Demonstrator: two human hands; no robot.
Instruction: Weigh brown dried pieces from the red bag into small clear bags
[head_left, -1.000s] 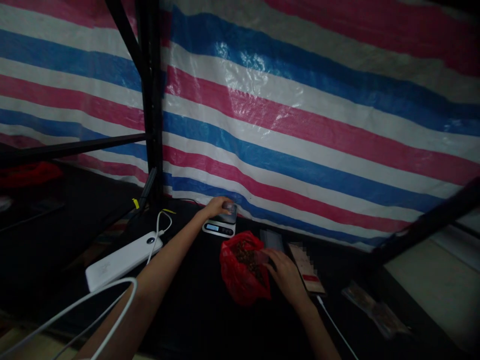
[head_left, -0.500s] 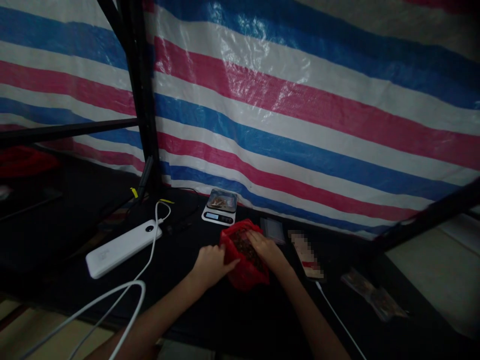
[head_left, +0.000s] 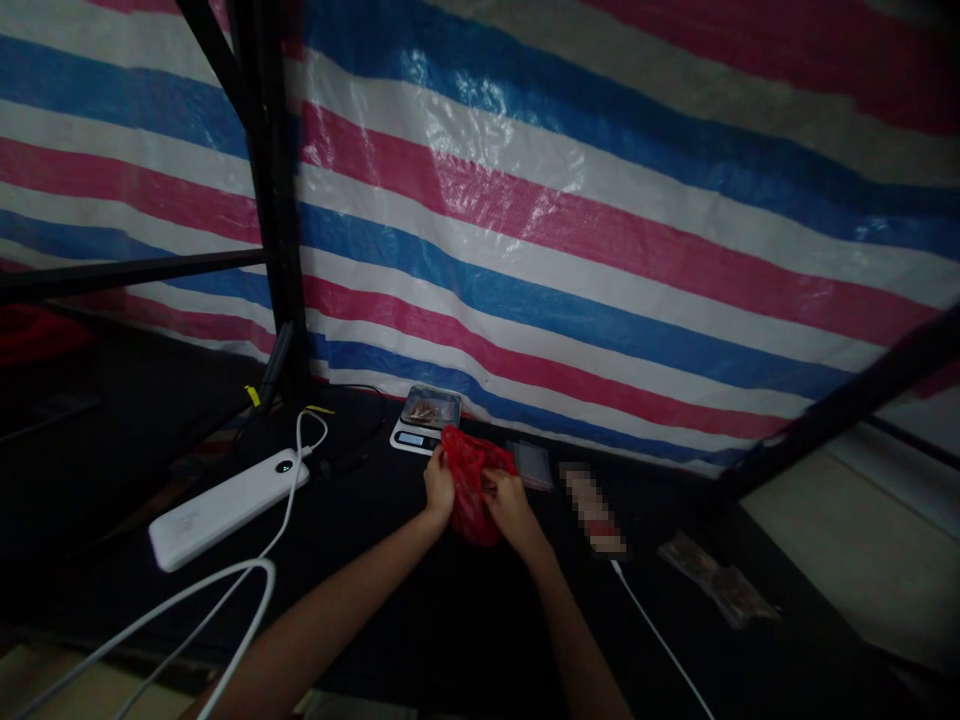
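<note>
A red plastic bag (head_left: 474,500) stands on the black table between my hands, its upper edge drawn up so that the contents are hidden. My left hand (head_left: 439,482) is closed on the bag's left edge. On the other side, my right hand (head_left: 508,502) pinches the bag's right edge with bent fingers. Just behind the bag is a white digital scale (head_left: 409,440) with a lit display. A clear tray (head_left: 433,408) holding small brownish pieces rests on it. Clear plastic bags (head_left: 531,466) lie flat to the right of the red bag.
A white power bank (head_left: 217,510) with a white cable (head_left: 300,500) lies at left. To the right are a phone (head_left: 592,510) on a charging cable (head_left: 660,635) and small filled clear packets (head_left: 720,580). A striped tarp (head_left: 525,250) and a black metal post (head_left: 277,200) bound the back.
Both hands have lifted and gathered the red bag's rim, covering the dark loose contents seen before. My right hand has come out of the bag's mouth onto its edge. The view has shifted slightly.
</note>
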